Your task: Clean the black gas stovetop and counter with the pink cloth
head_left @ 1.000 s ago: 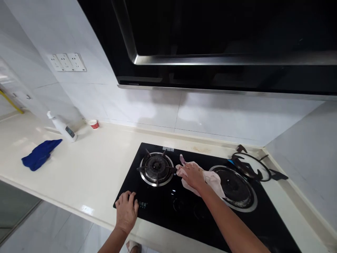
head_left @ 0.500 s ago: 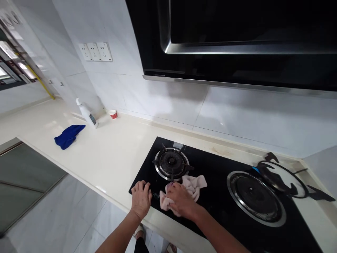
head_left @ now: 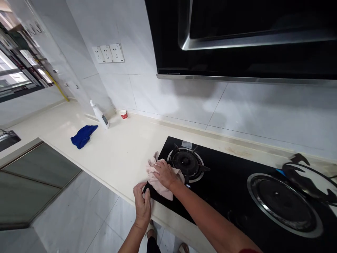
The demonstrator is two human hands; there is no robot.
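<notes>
My right hand [head_left: 164, 174] presses a pale pink cloth [head_left: 163, 189] against the left front part of the black gas cooktop [head_left: 218, 186]. Part of the cloth hangs past the cooktop's left edge onto the counter. At the front left corner, my left hand [head_left: 143, 203] has its thumb and fingers curled round the cooktop's corner. Just right of the cloth is the left burner [head_left: 185, 161] with its pan support in place. The right burner [head_left: 284, 203] has no support on it.
A dark pan support and a round rimmed item [head_left: 302, 179] lie at the back right. On the white counter [head_left: 123, 151] are a blue cloth [head_left: 83, 136], a white pump bottle [head_left: 100, 115] and a red-white cup [head_left: 123, 114]. A black range hood [head_left: 237, 45] overhangs the cooktop.
My right hand has moved the pink cloth left, from in front of the left burner to the cooktop's left edge. My left hand has turned from lying flat to gripping the corner. The view has shifted.
</notes>
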